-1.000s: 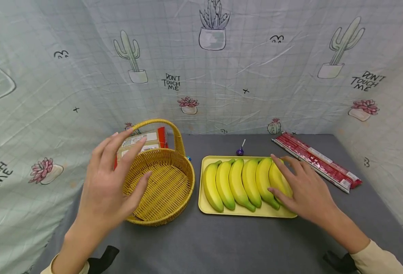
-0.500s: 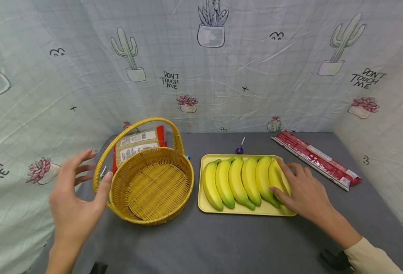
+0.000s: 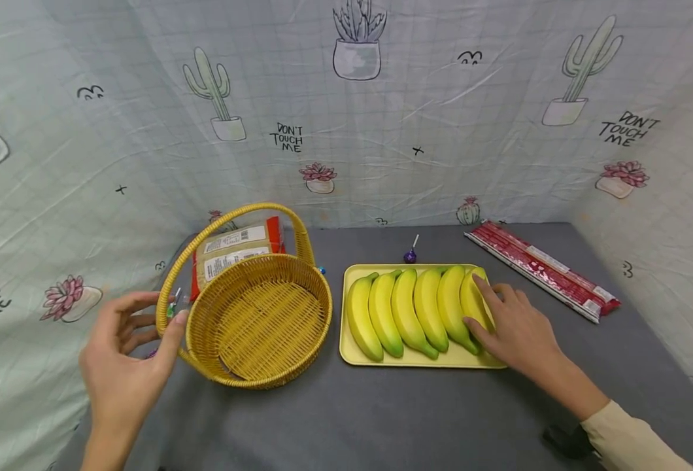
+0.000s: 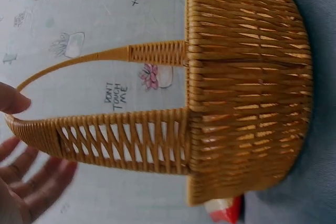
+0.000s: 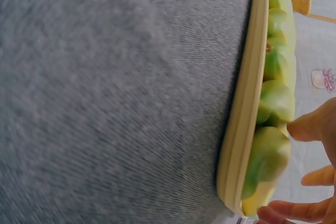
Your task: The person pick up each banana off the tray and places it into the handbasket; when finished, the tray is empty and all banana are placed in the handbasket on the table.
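- One left hand has its thumb and fingers either side of the handle of the basket; that upright arch likely offers the easiest hold. Whether they grip, I cannot tell.
- Narrow strip of table between basket and tray, with broader room in front.
- Six bananas lie side by side in the tray, probably kept from rolling by its low rim.
- Right hand spreads wide over the end banana, by the tray's right edge.
- Red packaging lies slantwise beyond, apart from the tray.

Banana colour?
Bananas: yellow, greenish at the ends. Best seen in the head view.
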A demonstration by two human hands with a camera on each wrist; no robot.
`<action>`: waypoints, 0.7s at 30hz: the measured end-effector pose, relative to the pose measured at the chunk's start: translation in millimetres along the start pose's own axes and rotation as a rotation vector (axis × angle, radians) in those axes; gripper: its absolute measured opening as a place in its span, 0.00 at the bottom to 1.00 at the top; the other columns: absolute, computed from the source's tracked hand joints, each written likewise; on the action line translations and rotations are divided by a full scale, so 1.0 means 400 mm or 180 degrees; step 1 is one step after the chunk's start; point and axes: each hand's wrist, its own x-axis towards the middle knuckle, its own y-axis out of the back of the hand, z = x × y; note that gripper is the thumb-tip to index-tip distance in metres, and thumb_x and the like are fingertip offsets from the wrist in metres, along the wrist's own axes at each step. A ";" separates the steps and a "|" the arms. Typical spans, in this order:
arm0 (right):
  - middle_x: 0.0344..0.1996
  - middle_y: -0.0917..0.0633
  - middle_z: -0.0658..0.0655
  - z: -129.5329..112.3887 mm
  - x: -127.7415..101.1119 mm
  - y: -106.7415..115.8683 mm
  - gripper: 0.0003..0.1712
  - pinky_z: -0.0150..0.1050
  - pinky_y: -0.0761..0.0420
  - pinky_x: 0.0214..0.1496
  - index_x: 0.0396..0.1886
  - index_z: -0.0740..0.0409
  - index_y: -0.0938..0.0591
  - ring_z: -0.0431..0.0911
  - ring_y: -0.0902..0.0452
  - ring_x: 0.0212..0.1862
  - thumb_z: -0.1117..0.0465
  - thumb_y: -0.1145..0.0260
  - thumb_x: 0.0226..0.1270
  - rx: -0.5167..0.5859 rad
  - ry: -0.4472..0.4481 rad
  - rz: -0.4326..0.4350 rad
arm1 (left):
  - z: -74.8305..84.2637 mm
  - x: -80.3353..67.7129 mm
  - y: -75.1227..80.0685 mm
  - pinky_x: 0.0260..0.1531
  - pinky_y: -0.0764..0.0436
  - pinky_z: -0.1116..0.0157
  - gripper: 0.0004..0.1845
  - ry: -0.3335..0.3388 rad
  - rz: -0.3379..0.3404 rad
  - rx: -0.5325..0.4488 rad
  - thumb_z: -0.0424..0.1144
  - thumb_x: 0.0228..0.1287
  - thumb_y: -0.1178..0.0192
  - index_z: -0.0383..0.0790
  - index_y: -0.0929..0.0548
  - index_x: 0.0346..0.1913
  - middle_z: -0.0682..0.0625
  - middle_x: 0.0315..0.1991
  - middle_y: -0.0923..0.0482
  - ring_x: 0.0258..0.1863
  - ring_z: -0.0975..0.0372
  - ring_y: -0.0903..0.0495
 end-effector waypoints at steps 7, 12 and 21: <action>0.53 0.21 0.76 -0.004 0.001 -0.015 0.40 0.64 0.14 0.31 0.75 0.66 0.28 0.66 0.19 0.41 0.53 0.26 0.70 0.0305 -0.0033 -0.0053 | -0.020 -0.018 0.008 0.38 0.16 0.80 0.23 -0.0381 0.0101 -0.0476 0.15 0.52 0.27 0.17 0.18 0.53 0.44 0.44 0.15 0.39 0.66 0.14; 0.51 0.20 0.75 -0.004 0.001 -0.019 0.39 0.59 0.15 0.26 0.74 0.68 0.28 0.61 0.19 0.34 0.54 0.27 0.70 0.0348 -0.0062 -0.0088 | -0.028 -0.027 0.009 0.36 0.17 0.82 0.23 -0.0435 0.0056 -0.0360 0.15 0.51 0.26 0.18 0.18 0.53 0.49 0.42 0.15 0.34 0.70 0.16; 0.46 0.18 0.73 -0.013 0.008 -0.017 0.38 0.51 0.21 0.18 0.73 0.69 0.26 0.53 0.25 0.26 0.53 0.28 0.69 0.0294 -0.0216 -0.0180 | -0.033 -0.039 0.005 0.33 0.17 0.83 0.25 -0.0385 0.0111 -0.0235 0.17 0.52 0.26 0.19 0.19 0.55 0.51 0.44 0.16 0.35 0.72 0.15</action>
